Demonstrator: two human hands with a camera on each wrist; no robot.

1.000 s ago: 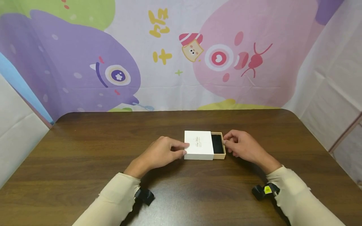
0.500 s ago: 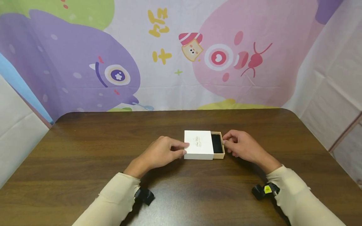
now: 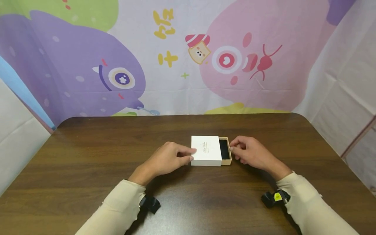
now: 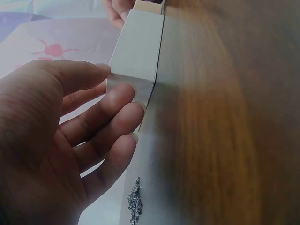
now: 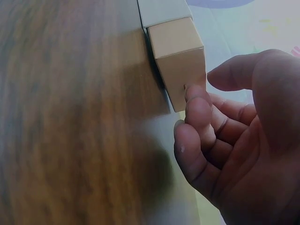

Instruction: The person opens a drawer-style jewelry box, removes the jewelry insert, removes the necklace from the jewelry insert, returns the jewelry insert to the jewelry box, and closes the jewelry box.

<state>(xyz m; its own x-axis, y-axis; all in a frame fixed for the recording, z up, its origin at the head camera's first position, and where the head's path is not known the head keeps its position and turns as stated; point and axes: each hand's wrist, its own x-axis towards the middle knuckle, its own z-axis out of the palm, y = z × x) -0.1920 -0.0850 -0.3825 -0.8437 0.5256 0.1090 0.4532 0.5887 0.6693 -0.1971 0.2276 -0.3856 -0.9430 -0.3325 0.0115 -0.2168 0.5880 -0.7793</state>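
Observation:
A white slide-out box (image 3: 205,150) with small gold lettering lies on the wooden table in the head view. Its tan drawer (image 3: 226,162), with a black lining (image 3: 224,149), sticks partly out at the right. My left hand (image 3: 168,158) touches the left end of the white sleeve. In the left wrist view its thumb meets a corner and several loosely bent fingertips (image 4: 123,96) lie at the end face. Against the drawer's outer end rests my right hand (image 3: 251,152). The right wrist view has its bent fingers (image 5: 194,112) at that face, the thumb near its edge.
The dark wooden table (image 3: 88,147) extends around the box. Behind it hangs a printed cloth (image 3: 173,91) with cartoon creatures, and pale cloth (image 3: 343,88) hangs at the right. Each sleeved wrist carries a black camera, such as the left camera (image 3: 150,204).
The drawer has slid slightly left into the sleeve, so less black lining shows. My right hand has moved left with it. The left hand and white sleeve stay nearly still.

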